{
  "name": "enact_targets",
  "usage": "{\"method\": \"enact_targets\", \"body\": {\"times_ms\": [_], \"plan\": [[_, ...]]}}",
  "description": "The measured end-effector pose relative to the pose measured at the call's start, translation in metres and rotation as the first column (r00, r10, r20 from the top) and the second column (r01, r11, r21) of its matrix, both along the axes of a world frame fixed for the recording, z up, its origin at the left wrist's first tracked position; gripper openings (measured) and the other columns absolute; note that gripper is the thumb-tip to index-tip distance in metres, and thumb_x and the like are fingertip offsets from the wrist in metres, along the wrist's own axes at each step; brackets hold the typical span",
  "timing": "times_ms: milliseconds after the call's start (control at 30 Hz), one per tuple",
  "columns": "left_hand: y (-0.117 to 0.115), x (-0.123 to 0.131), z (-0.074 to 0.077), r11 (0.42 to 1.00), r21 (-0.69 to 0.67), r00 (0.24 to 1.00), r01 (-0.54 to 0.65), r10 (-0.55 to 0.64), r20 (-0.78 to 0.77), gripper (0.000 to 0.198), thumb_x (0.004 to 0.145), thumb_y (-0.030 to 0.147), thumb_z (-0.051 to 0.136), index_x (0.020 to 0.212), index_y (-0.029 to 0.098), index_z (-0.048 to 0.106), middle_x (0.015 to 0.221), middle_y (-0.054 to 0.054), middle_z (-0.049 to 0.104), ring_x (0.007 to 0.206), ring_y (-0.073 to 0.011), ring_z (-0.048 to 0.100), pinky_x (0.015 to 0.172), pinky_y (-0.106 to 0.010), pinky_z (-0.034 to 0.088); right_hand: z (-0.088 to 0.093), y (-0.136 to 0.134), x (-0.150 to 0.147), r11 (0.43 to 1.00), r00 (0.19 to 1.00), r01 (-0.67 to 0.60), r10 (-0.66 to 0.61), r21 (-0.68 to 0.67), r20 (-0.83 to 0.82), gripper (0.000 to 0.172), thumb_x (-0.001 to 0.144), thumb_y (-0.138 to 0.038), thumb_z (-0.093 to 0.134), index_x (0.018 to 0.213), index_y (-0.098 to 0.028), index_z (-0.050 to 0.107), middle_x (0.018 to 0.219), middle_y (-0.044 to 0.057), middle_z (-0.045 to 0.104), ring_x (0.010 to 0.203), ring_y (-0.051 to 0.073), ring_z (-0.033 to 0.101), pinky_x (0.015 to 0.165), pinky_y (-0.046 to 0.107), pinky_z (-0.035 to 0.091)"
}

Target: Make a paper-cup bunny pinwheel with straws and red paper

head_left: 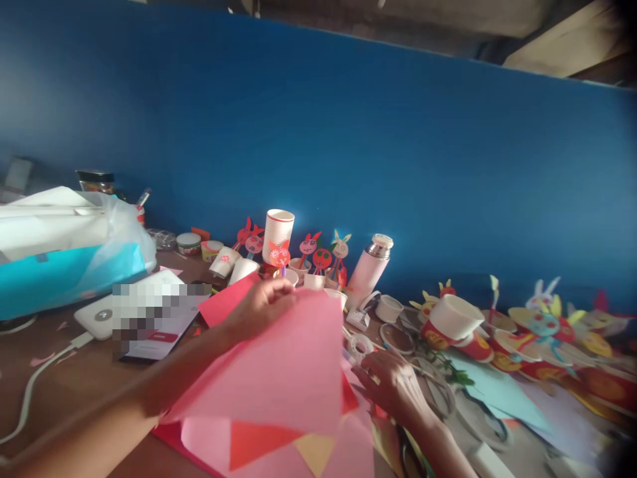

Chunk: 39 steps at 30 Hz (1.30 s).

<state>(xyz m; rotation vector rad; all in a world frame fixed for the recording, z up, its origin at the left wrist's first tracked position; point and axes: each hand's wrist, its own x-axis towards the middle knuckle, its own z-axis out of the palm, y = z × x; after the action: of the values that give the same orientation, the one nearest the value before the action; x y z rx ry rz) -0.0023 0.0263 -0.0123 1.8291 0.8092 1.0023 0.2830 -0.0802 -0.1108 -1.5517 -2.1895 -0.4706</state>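
My left hand point(259, 307) pinches the upper edge of a pink paper sheet point(283, 365) and lifts it off a stack of coloured papers point(269, 448) in pink, red and yellow. Just right of the lifted sheet, my right hand point(393, 384) rests with curled fingers on the papers. What lies under those fingers is hidden. A roll of clear tape point(359, 345) lies a little beyond my right hand.
Paper cups point(277, 234), small paper animal figures on sticks point(321, 259) and a pink flask point(369, 267) stand along the blue wall. A tissue box in a plastic bag point(64, 259) is at the left, with a white power bank and cable point(97, 317). More paper crafts point(542, 338) crowd the right.
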Motion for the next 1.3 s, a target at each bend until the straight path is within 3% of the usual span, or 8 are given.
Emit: {"method": "enact_targets", "body": {"times_ms": [100, 267, 400, 533, 733, 967, 1133, 1300], "plan": [[-0.017, 0.016, -0.015, 0.985, 0.137, 0.965, 0.101, -0.063, -0.254, 0.02, 0.084, 0.03, 0.046, 0.075, 0.016, 0.057, 0.064, 0.002, 0.057, 0.059, -0.0112, 0.053, 0.056, -0.021, 0.039, -0.003, 0.001, -0.001, 1.0, 1.0, 0.013, -0.013, 0.01, 0.003, 0.029, 0.087, -0.027, 0.045, 0.061, -0.02, 0.055, 0.056, 0.0, 0.055, 0.056, 0.014, 0.048, 0.061, 0.026, 0.03], [-0.044, 0.037, -0.06, 0.937, 0.231, 0.805, 0.261, -0.079, -0.587, 0.023, 0.086, 0.03, 0.04, 0.075, 0.02, 0.058, 0.059, 0.0, 0.06, 0.051, -0.0133, 0.054, 0.051, -0.023, 0.035, -0.005, 0.002, -0.001, 1.0, 1.0, 0.008, -0.008, -0.001, 0.001, 0.03, 0.088, -0.031, 0.048, 0.062, -0.019, 0.057, 0.056, 0.0, 0.055, 0.056, 0.013, 0.049, 0.062, 0.025, 0.03], [-0.052, 0.039, -0.081, 0.875, 0.329, 0.729, 0.354, -0.039, -0.683, 0.021, 0.087, 0.026, 0.04, 0.074, 0.02, 0.055, 0.067, -0.001, 0.063, 0.061, -0.0166, 0.06, 0.058, -0.025, 0.039, -0.007, 0.003, -0.001, 1.0, 1.0, 0.016, -0.016, -0.025, -0.001, 0.03, 0.087, -0.032, 0.051, 0.061, -0.019, 0.056, 0.055, -0.001, 0.054, 0.056, 0.013, 0.049, 0.064, 0.026, 0.029], [-0.052, 0.038, -0.08, 0.83, 0.36, 0.759, 0.425, -0.111, -0.641, 0.01, 0.084, 0.022, 0.046, 0.081, 0.021, 0.056, 0.081, -0.002, 0.064, 0.075, -0.0172, 0.06, 0.062, -0.025, 0.041, -0.006, 0.002, -0.002, 1.0, 1.0, -0.008, 0.008, -0.009, 0.006, 0.031, 0.088, -0.032, 0.05, 0.06, -0.019, 0.056, 0.055, -0.001, 0.054, 0.055, 0.013, 0.048, 0.064, 0.026, 0.028], [-0.031, 0.038, -0.069, 0.858, 0.387, 0.823, 0.337, -0.069, -0.563, 0.02, 0.087, 0.019, 0.04, 0.085, 0.019, 0.061, 0.084, -0.004, 0.062, 0.082, -0.0152, 0.057, 0.071, -0.023, 0.041, -0.001, 0.001, -0.007, 0.999, 0.999, -0.037, 0.036, 0.014, 0.002, 0.03, 0.087, -0.03, 0.051, 0.059, -0.019, 0.054, 0.052, -0.002, 0.053, 0.053, 0.012, 0.046, 0.063, 0.026, 0.028], [0.021, 0.01, -0.039, 0.949, 0.314, 0.651, 0.041, 0.213, -0.729, 0.018, 0.082, 0.024, 0.043, 0.071, 0.019, 0.057, 0.075, -0.001, 0.062, 0.067, -0.0139, 0.057, 0.056, -0.022, 0.034, -0.005, 0.001, -0.011, 1.0, 0.999, -0.03, 0.03, -0.005, 0.011, 0.031, 0.087, -0.029, 0.05, 0.058, -0.019, 0.053, 0.053, -0.002, 0.052, 0.053, 0.011, 0.045, 0.062, 0.026, 0.027], [0.036, -0.002, -0.046, 0.955, 0.291, 0.524, -0.056, 0.276, -0.805, 0.015, 0.075, 0.033, 0.051, 0.073, 0.018, 0.054, 0.072, -0.004, 0.063, 0.06, -0.0173, 0.056, 0.05, -0.025, 0.027, -0.01, 0.001, -0.013, 1.0, 1.0, -0.003, 0.003, -0.025, -0.007, 0.031, 0.087, -0.03, 0.048, 0.059, -0.019, 0.054, 0.055, -0.001, 0.053, 0.054, 0.011, 0.046, 0.064, 0.026, 0.028], [0.038, -0.002, -0.055, 0.97, 0.237, 0.487, -0.048, 0.229, -0.843, 0.009, 0.068, 0.024, 0.052, 0.075, 0.02, 0.054, 0.075, -0.004, 0.064, 0.061, -0.0185, 0.057, 0.049, -0.025, 0.025, -0.013, 0.002, -0.014, 0.999, 1.0, -0.008, 0.007, -0.033, -0.012, 0.032, 0.088, -0.032, 0.048, 0.059, -0.019, 0.056, 0.055, -0.001, 0.055, 0.056, 0.012, 0.049, 0.066, 0.027, 0.029]]}}
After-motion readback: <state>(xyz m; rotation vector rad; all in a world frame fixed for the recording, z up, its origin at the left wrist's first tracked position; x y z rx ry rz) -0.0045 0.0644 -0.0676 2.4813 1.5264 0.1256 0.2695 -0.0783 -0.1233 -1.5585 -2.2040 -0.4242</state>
